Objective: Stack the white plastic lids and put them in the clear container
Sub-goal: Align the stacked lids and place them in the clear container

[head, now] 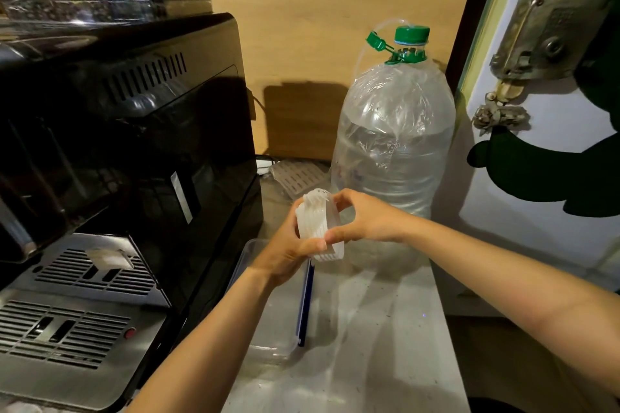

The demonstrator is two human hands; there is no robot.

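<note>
Both hands closed on one bundle of white lids [318, 228], held on edge in the air above the tabletop [385, 312]. Left hand [288, 251] grips the stack from below and behind; right hand [365, 221] pinches its near face, thumb low, fingers on top. Clear container [248, 255] sits open directly beneath, beside the coffee machine [127, 144]; water bottle [396, 131] just behind.

Risk: lids look loosely nested, edges fanned. Easing either grip could let one slide out and miss the container. The left forearm covers much of the opening, so aim may suffer.
</note>
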